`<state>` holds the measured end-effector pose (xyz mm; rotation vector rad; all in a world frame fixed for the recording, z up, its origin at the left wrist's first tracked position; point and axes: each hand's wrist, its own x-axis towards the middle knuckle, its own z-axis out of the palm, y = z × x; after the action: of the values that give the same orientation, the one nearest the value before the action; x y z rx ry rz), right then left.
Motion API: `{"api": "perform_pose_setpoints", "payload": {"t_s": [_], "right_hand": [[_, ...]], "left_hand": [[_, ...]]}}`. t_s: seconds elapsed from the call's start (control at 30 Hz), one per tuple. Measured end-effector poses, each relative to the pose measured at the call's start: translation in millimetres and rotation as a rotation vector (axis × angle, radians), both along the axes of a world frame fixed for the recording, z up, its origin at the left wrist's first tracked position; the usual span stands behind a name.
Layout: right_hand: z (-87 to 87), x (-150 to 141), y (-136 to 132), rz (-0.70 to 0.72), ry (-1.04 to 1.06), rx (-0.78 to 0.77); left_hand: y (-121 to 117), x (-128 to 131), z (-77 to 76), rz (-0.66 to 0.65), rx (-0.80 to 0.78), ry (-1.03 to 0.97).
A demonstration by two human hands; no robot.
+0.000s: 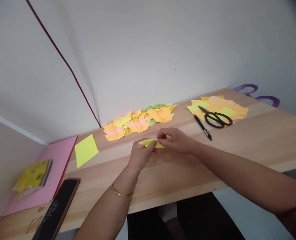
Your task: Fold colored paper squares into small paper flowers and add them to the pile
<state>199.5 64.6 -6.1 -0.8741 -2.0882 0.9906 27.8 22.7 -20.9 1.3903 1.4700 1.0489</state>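
Observation:
Between my two hands is a small folded piece of yellow paper, held just above the wooden table. My left hand pinches its left part, thumb on top. The fingers of my right hand are closed on its right end, thumb and forefinger at the edge. Behind my hands lies a heap of folded paper shapes in orange, pink, yellow and green, some with small dots drawn on them. A stack of yellow square paper rests to the left of my left hand.
Black-handled scissors lie on loose coloured paper scraps at the right, beside a black pen. A pink board carries a yellow packet at the left. A phone lies near the front edge. Purple handles show past the table's far right.

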Motion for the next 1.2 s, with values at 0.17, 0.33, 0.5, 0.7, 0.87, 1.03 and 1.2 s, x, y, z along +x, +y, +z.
{"api": "perform_pose_setpoints", "payload": {"t_s": [0.17, 0.33, 0.5, 0.7, 0.87, 1.03, 1.2], "right_hand": [[-2.9, -1, 2, 0.024, -0.02, 0.034], [-0.9, -1, 2, -0.017, 0.022, -0.091], [0.2, -1, 2, -0.065, 0.06, -0.133], [-0.7, -4, -1, -0.067, 0.088, -0.131], [-1.9, -6, 0, -0.077, 0.088, -0.175], [-3.2, -3, 3, -0.067, 0.106, -0.252], [-2.6, -1, 3, -0.005, 0.123, -0.295]], "left_hand": [[1, -1, 0.5, -0.031, -0.027, 0.028], [4, 0, -6.1, -0.122, -0.122, -0.346], [5, 1, -11.7, -0.164, -0.201, -0.497], [6, 2, -13.7, -0.129, -0.16, -0.457], [5, 3, -13.3, -0.104, -0.13, -0.417], [5, 2, -12.8, -0.11, -0.115, -0.469], [6, 0, -13.6, -0.067, -0.094, -0.437]]}}
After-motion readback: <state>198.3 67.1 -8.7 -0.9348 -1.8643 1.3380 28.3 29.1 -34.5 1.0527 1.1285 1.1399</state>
